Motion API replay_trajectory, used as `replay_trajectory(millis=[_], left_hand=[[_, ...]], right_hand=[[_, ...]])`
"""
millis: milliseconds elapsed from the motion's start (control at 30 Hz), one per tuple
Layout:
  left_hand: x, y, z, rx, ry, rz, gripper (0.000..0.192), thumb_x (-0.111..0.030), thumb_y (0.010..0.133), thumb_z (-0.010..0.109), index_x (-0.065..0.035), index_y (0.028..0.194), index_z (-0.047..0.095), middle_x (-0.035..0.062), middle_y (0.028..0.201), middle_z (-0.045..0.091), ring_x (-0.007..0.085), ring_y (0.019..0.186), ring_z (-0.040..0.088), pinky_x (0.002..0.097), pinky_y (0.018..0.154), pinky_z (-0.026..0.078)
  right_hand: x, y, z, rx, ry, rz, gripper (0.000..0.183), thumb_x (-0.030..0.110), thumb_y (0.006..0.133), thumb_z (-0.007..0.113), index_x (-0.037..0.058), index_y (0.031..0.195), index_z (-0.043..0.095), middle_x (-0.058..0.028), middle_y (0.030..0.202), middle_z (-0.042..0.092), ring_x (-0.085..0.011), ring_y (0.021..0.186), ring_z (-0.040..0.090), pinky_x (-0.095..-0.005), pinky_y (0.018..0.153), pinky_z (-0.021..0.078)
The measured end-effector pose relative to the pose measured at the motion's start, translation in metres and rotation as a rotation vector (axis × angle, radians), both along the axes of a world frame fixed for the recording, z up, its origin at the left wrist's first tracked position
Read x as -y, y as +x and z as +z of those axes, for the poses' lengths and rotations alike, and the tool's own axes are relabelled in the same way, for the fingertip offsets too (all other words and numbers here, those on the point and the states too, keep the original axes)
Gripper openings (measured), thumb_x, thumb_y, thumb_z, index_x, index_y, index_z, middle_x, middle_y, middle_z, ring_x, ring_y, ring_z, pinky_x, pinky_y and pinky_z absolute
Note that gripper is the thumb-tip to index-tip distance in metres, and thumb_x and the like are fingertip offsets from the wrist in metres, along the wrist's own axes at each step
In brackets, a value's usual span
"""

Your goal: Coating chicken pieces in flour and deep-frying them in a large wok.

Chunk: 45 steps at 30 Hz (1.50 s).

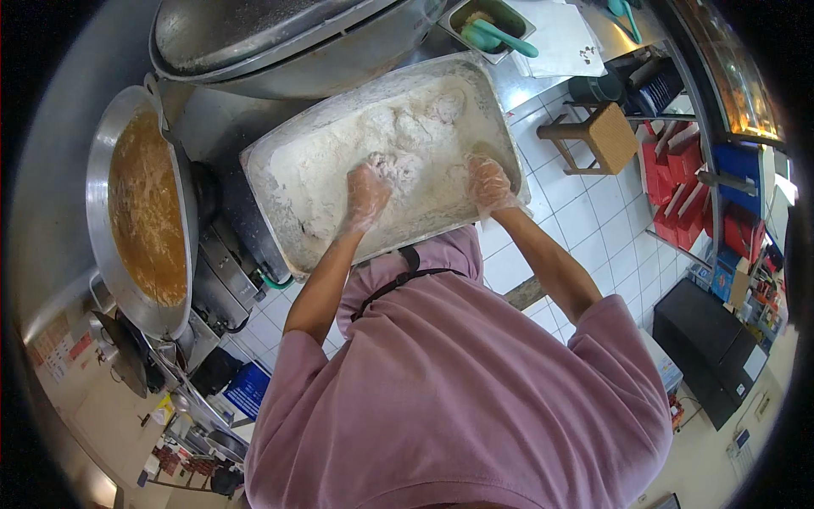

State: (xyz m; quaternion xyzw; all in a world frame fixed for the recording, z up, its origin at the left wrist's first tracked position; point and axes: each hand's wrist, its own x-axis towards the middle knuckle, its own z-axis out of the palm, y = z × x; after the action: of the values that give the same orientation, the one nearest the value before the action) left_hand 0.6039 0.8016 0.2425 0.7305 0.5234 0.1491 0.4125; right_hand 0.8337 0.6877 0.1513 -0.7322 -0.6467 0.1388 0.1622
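A large metal tray (289, 149) of white flour lies before me, with several flour-coated food pieces (447, 107) in its far half. My left hand (369, 196), in a clear plastic glove, has its floured fingers closed on a coated piece (404, 172) near the tray's middle. At the right end of the tray, my right hand (488, 181), also gloved in clear plastic, is down at the flour with curled fingers. Its fingertips are hidden, so whether it holds anything is unclear.
To the left, a wide metal wok (96, 191) holds bubbling brown oil (145, 210). Behind the tray stands a big metal vessel (318, 76). A small steel container (455, 16) with a green-handled scoop (502, 39) sits at the back right. A woven-top stool (610, 137) stands on the tiled floor.
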Motion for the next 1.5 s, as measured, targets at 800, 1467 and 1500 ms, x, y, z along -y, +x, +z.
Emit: replay_trajectory(millis=[800, 1467, 1500], left_hand=[[0.031, -0.036, 0.006, 0.03, 0.232, -0.047, 0.026, 0.0, 0.064, 0.053, 0.0013, 0.089, 0.06, 0.0188, 0.079, 0.061, 0.032, 0.074, 0.059, 0.0364, 0.069, 0.046], [0.04, -0.042, -0.007, -0.004, 0.357, -0.02, 0.02, -0.008, 0.066, 0.06, 0.0009, 0.083, 0.059, 0.0169, 0.071, 0.055, 0.0345, 0.068, 0.054, 0.0416, 0.064, 0.044], [0.04, -0.043, -0.002, -0.003, 0.354, -0.015, 0.02, -0.008, 0.066, 0.06, 0.0009, 0.083, 0.059, 0.0169, 0.071, 0.055, 0.0345, 0.068, 0.054, 0.0416, 0.064, 0.044]], right_hand=[[-0.215, -0.004, 0.033, 0.266, -0.499, 0.723, 0.04, 0.033, 0.082, 0.042, -0.0001, 0.09, 0.062, -0.021, 0.096, 0.06, -0.031, 0.092, 0.059, -0.0402, 0.082, 0.0443], [-0.194, -0.016, -0.015, 0.408, -0.308, 0.81, 0.028, 0.019, 0.075, 0.048, -0.0031, 0.081, 0.063, -0.0205, 0.082, 0.061, -0.0303, 0.079, 0.06, -0.0383, 0.075, 0.0464], [-0.186, -0.023, -0.003, 0.153, -0.303, 0.586, 0.028, 0.019, 0.075, 0.048, -0.0032, 0.085, 0.062, -0.0192, 0.082, 0.061, -0.0306, 0.079, 0.06, -0.0384, 0.075, 0.0466]])
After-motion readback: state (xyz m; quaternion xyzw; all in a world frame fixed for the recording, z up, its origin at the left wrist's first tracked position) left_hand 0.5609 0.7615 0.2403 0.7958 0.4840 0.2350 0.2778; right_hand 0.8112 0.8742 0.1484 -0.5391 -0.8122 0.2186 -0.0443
